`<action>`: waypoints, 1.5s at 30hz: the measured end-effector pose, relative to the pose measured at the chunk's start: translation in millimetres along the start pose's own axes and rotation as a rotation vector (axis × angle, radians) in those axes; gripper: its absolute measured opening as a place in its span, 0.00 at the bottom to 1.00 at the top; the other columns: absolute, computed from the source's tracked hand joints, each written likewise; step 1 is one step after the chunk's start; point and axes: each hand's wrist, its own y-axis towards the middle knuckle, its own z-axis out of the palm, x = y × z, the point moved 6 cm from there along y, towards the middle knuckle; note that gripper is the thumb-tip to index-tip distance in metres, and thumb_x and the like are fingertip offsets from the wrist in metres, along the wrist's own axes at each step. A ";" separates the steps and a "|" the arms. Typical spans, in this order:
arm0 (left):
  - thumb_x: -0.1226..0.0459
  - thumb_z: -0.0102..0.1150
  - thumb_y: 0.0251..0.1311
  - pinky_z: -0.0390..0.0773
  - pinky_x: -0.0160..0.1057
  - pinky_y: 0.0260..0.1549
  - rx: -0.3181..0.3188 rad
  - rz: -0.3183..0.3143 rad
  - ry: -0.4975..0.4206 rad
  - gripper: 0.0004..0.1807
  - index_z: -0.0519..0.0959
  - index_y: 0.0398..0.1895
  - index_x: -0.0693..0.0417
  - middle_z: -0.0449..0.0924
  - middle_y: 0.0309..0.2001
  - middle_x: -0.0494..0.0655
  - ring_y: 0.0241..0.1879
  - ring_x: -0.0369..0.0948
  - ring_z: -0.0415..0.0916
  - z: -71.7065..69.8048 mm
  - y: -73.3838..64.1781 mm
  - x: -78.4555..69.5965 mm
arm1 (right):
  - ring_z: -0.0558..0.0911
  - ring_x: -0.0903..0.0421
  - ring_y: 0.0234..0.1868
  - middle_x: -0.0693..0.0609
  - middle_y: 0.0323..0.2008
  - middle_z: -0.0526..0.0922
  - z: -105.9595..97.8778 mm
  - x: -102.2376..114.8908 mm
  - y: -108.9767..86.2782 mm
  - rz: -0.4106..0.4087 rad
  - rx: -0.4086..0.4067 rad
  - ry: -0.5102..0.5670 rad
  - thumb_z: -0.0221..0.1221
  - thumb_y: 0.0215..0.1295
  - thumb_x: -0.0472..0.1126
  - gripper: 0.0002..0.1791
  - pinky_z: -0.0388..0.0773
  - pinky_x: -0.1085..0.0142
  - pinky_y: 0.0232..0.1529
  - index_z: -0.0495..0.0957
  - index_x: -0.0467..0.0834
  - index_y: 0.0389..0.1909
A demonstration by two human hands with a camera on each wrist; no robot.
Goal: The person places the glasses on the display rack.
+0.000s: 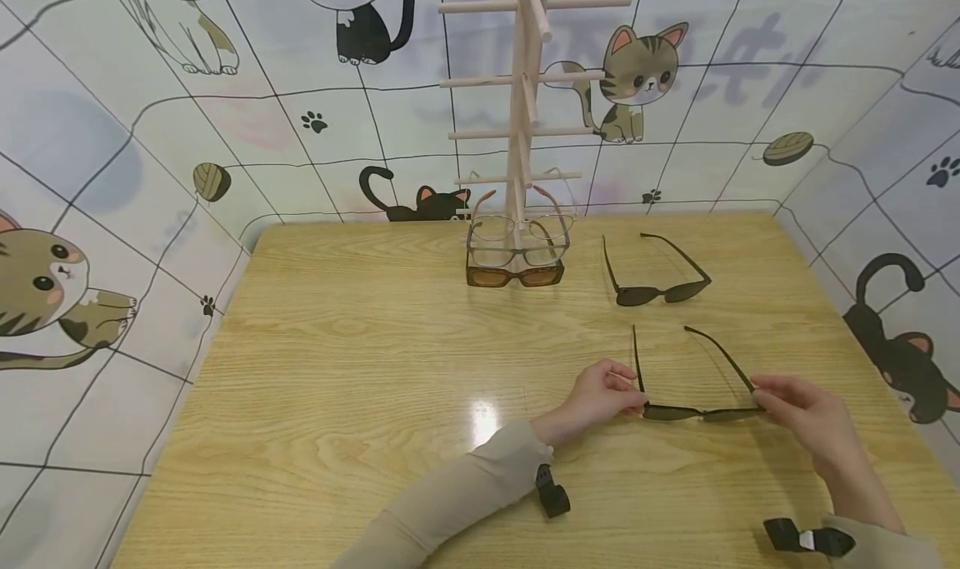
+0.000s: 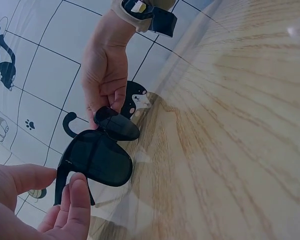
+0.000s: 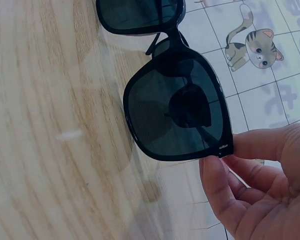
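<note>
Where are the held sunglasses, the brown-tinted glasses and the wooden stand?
Held sunglasses point(image 1: 671, 412): head view, on the picture-left dark lens.
Brown-tinted glasses point(image 1: 491, 278): head view, on the picture-left lens.
Wooden stand point(image 1: 518, 107): head view, on the upright post.

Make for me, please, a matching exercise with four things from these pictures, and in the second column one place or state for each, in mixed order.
1. nearer black sunglasses
2. brown-lensed glasses
3. wooden stand
4. farther black sunglasses

A. has pegs at several heights
B. lies on the table, touched by no hand
C. pinched at its two ends by the left hand and the right hand
D. lowest of the glasses at the stand in the head view

Pairs: 1-C, 2-D, 3-A, 4-B
</note>
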 end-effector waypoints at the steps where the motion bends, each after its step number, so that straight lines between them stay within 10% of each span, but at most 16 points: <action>1: 0.74 0.63 0.53 0.83 0.39 0.29 0.001 0.002 -0.002 0.13 0.73 0.41 0.59 0.79 0.25 0.45 0.23 0.38 0.80 0.0 0.2 0.1 | 0.78 0.72 0.33 0.67 0.33 0.80 0.5 2.1 -1.3 0.005 -0.001 0.003 0.58 0.65 0.48 0.23 0.80 0.71 0.30 0.74 0.34 0.53; 16: 0.76 0.61 0.54 0.83 0.40 0.32 0.024 0.060 -0.014 0.10 0.75 0.40 0.63 0.81 0.28 0.49 0.25 0.39 0.80 -5.2 -3.0 -12.6 | 0.79 0.71 0.36 0.69 0.36 0.81 -2.1 -15.8 5.5 -0.079 0.013 0.151 0.60 0.62 0.51 0.18 0.80 0.73 0.31 0.78 0.44 0.47; 33: 0.73 0.61 0.57 0.82 0.33 0.34 0.024 0.171 -0.037 0.08 0.80 0.40 0.64 0.81 0.33 0.47 0.28 0.33 0.77 -22.1 -7.8 -57.6 | 0.80 0.65 0.38 0.57 0.38 0.82 4.2 67.1 -19.5 -0.207 0.086 0.645 0.52 0.65 0.26 0.13 0.78 0.76 0.35 0.81 0.42 0.44; 39: 0.72 0.61 0.58 0.82 0.41 0.38 0.035 0.205 -0.056 0.08 0.80 0.41 0.65 0.80 0.31 0.46 0.27 0.34 0.77 -25.5 -10.9 -71.4 | 0.80 0.63 0.40 0.55 0.41 0.82 -2.6 41.1 2.1 -0.232 0.088 0.640 0.53 0.65 0.27 0.13 0.79 0.75 0.37 0.79 0.39 0.48; 45: 0.72 0.62 0.57 0.82 0.37 0.37 0.028 0.241 -0.036 0.08 0.80 0.40 0.64 0.80 0.31 0.45 0.27 0.34 0.77 -28.3 -12.8 -88.5 | 0.79 0.64 0.39 0.56 0.40 0.81 1.0 98.7 -16.0 -0.279 0.128 0.717 0.48 0.66 0.23 0.16 0.77 0.77 0.37 0.80 0.40 0.45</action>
